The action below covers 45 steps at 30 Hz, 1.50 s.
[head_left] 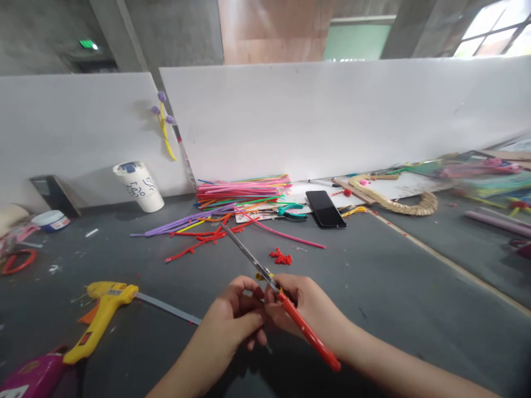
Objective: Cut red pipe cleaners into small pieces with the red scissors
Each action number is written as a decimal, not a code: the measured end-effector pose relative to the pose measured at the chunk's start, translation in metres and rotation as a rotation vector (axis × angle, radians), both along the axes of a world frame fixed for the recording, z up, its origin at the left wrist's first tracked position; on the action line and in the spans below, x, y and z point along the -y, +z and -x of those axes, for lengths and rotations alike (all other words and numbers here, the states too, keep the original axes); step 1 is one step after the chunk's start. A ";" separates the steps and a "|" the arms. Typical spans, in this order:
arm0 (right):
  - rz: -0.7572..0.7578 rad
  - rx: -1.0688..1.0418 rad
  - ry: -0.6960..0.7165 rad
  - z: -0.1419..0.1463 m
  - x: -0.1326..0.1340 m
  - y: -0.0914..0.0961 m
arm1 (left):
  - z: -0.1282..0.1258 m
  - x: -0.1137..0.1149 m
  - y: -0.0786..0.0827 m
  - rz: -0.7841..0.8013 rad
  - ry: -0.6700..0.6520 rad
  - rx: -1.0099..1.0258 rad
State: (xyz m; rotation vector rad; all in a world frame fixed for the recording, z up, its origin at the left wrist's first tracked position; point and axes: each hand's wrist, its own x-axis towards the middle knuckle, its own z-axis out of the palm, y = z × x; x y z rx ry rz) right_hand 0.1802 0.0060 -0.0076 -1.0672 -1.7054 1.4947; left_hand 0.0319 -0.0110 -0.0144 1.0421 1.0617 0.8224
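Scissors (307, 330) with long metal blades and red handles rest in my right hand (313, 309), its fingers closed around them. The blades point up and left, over the desk. Thumb and fingers of my left hand (238, 315) are pinched together right beside my right fingertips; whatever they hold is hidden. A small yellow piece (260, 276) shows at the right fingertips, close to the scissors' pivot. Beyond the hands lies a small heap of red fuzzy bits (281, 256). Red pipe cleaners (207, 239) lie loosely past the blade tips.
A yellow glue gun (103, 315) lies at left, near a magenta object (35, 376). Further back are a pipe cleaner bundle (244, 192), teal-handled pliers (292, 210), a black phone (326, 209) and a white cup (140, 187). White panels (332, 121) stand behind.
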 end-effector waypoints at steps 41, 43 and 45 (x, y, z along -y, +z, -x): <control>-0.283 0.710 0.123 -0.022 -0.007 0.023 | 0.029 -0.004 0.021 -0.159 0.379 -0.018; -0.271 0.688 0.159 -0.020 -0.003 0.023 | 0.029 -0.005 0.021 -0.162 0.400 -0.033; -0.250 0.665 0.184 -0.019 0.000 0.022 | 0.028 -0.006 0.021 -0.173 0.409 -0.062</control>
